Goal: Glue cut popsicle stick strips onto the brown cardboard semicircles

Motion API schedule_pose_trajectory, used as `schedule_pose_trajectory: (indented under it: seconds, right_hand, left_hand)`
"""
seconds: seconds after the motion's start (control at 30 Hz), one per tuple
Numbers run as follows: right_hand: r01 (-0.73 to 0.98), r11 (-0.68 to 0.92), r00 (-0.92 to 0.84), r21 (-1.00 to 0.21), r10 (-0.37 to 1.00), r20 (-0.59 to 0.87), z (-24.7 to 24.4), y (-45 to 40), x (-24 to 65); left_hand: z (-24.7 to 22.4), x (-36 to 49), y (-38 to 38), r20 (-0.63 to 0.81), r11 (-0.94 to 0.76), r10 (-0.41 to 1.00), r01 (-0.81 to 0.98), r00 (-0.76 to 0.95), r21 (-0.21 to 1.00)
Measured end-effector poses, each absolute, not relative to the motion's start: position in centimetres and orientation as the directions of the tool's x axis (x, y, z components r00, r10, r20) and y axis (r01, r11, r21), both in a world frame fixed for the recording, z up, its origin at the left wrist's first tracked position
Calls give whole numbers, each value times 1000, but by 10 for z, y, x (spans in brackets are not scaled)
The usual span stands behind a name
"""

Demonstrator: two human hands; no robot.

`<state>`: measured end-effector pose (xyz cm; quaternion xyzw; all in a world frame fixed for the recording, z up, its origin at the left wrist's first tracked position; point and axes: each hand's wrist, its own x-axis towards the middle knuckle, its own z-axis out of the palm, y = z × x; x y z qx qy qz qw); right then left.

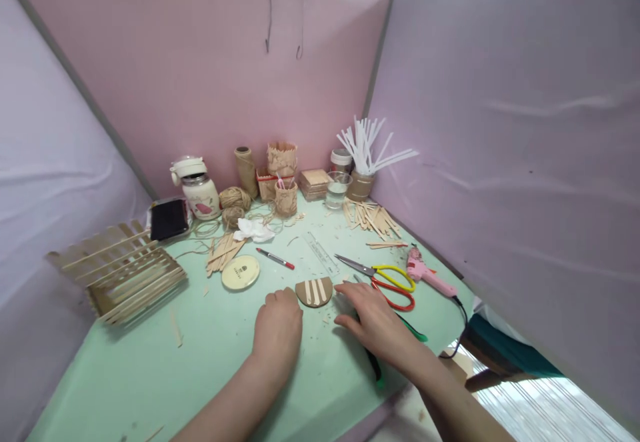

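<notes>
A brown cardboard piece [301,293] with a flat top edge and a rounded bottom lies on the table between my hands, with several pale wooden strips across it. My left hand [279,322] rests just left of it, fingers curled under; whatever they may hold is hidden. On the other side, my right hand [373,319] has its thumb and fingers apart, fingertips near the cardboard's right edge. Beneath that hand lies a cutting tool with green-and-black handles [374,367], partly covered. Scissors [357,265] with yellow and red handles lie just beyond it.
A pink glue gun [430,275] with a cord lies at right. Beyond the hands are a clear ruler [320,253], a red-and-grey pen [275,258], a round lid [241,273] and wooden sticks [373,219]. A slatted stick basket [135,282] stands left; a water glass [337,190] stands behind.
</notes>
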<state>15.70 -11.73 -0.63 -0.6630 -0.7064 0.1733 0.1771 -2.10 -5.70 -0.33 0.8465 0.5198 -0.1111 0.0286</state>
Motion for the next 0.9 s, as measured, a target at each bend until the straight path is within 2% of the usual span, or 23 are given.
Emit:
schedule_pose_trajectory:
  seconds: [0.23,0.53,0.77,0.9]
  right_hand:
    - [878,24,-20,-479,1000,12,-11,-118,173]
    - [885,11,-3,-466,1000,18,-13,-116,183]
    - [887,-12,28,-462,999,28,-13,-114,188]
    - [894,-34,49,-447,999,22,-12,-115,192]
  left_hand:
    - [0,-19,-59,-238,-400,892,916,383,-27]
    - [-3,-27,-42,-101,-434,898,901,429,-28]
    - [-4,-39,-27,212,-462,866,887,452,-6]
    - [-10,-40,-24,239,-433,880,900,412,45]
